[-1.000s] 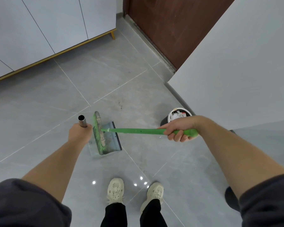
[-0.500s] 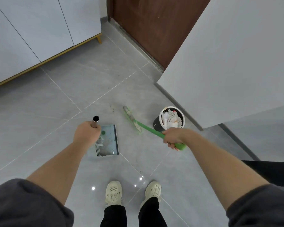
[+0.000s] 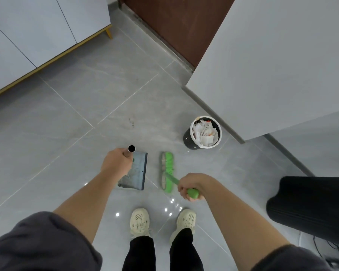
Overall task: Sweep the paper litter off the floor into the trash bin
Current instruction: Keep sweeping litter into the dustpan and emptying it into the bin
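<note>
My left hand [image 3: 116, 162] grips the metal tube handle of a grey dustpan [image 3: 138, 171] that rests on the floor in front of my feet. My right hand [image 3: 190, 185] holds the green handle of a broom [image 3: 167, 169], whose green head lies on the floor just right of the dustpan's lip. A small black trash bin [image 3: 188, 138] with a white rim stands to the upper right of the broom, filled with crumpled paper [image 3: 205, 132]. I see no loose paper on the floor.
A white wall corner [image 3: 243, 85] juts out right behind the bin. A brown door [image 3: 174, 22] is at the top, white cabinets [image 3: 37, 30] at the upper left. A dark object [image 3: 309, 208] sits at the right edge. My two shoes [image 3: 140, 222] stand below the tools.
The broom swung from over the dustpan out toward the bin, then came down beside the dustpan's lip. The dustpan has been lowered flatter on the floor. My view shifted right.
</note>
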Motion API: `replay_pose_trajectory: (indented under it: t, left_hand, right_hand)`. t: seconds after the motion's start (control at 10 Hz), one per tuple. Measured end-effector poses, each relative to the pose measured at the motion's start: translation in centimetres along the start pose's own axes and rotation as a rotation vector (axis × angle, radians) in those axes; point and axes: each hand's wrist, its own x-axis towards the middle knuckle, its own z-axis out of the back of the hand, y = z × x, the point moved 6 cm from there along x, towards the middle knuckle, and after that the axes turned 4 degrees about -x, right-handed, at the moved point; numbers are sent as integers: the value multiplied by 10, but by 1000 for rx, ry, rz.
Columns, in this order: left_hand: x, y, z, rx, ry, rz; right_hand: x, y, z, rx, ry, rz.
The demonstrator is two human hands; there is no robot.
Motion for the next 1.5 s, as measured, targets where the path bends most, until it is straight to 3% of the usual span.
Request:
replay_pose_trajectory:
  t: [0.1, 0.3, 0.7, 1.0, 1.1, 1.3, 1.4, 1.5]
  left_hand:
    - [-1, -5, -1, -23, 5, 11]
    - [-4, -17, 1, -45, 5, 39]
    - [-61, -100, 29, -180, -154, -48]
    - [-150, -195, 58, -245, -358, -237]
    - [-175, -220, 43, -240, -336, -334]
    - [-216, -259, -9, -174, -160, -744]
    - [-228, -263, -47, 18, 24, -842]
    - [-237, -259, -84, 203, 184, -785]
  right_hand:
    - [-17, 6, 10, 141, 168, 23]
    - [-57, -25, 70, 319, 243, 122]
    - [-108, -109, 137, -183, -10, -65]
    - [-152, -178, 169, -265, -202, -83]
    - [-157, -192, 180, -267, -287, -41]
    - [-162, -206, 191, -281, -400, 59]
    - [-161, -212, 198, -210, -440, 107]
    - [-178, -214, 198, -139, -557, 291]
